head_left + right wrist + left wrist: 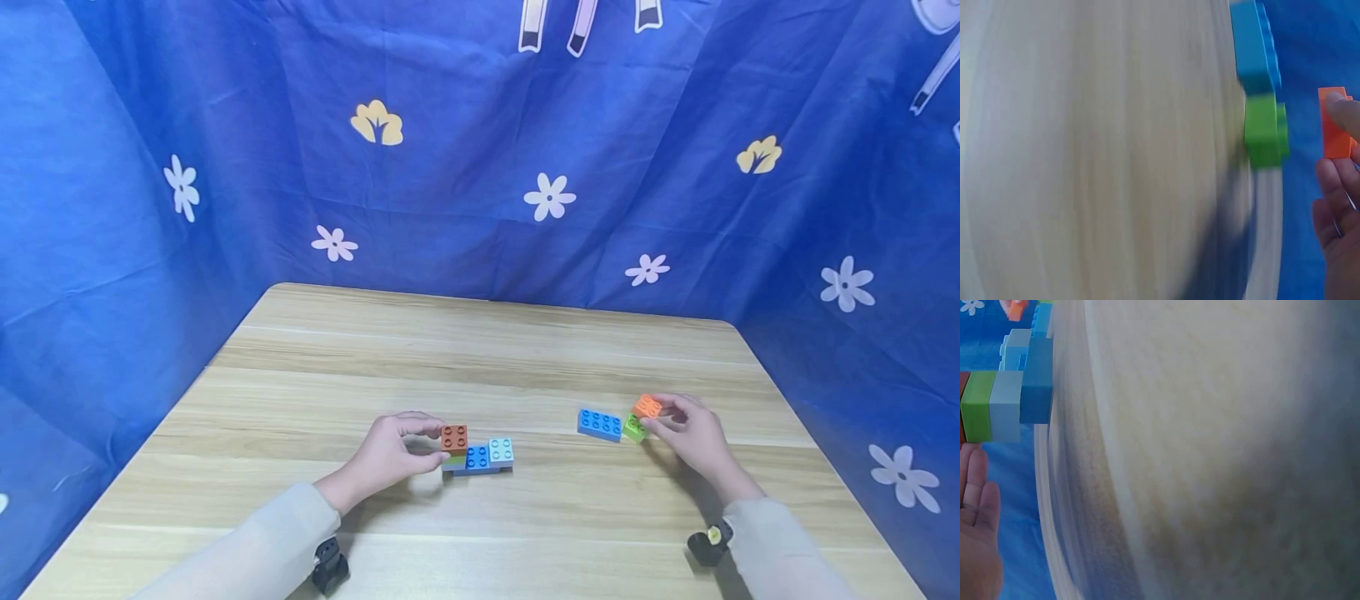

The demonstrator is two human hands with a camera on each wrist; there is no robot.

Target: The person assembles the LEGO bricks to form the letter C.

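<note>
My left hand (390,454) pinches the brown brick (453,438) at the top of a small stack, thumb in front and fingers behind. Under the brown brick come a green brick (979,406), a light grey-blue brick (1006,406) and a long blue brick (1037,381). On the stack's right end sits a pale blue brick (501,451). My right hand (693,433) grips an orange brick (647,406) between thumb and fingers. In the right wrist view the orange brick (1334,128) is held apart from a lime green brick (1262,131) on the table.
Left of the lime green brick, a blue eight-stud brick (599,424) lies on the wooden table (480,350). Blue patterned cloth (465,167) hangs behind the table and along both sides.
</note>
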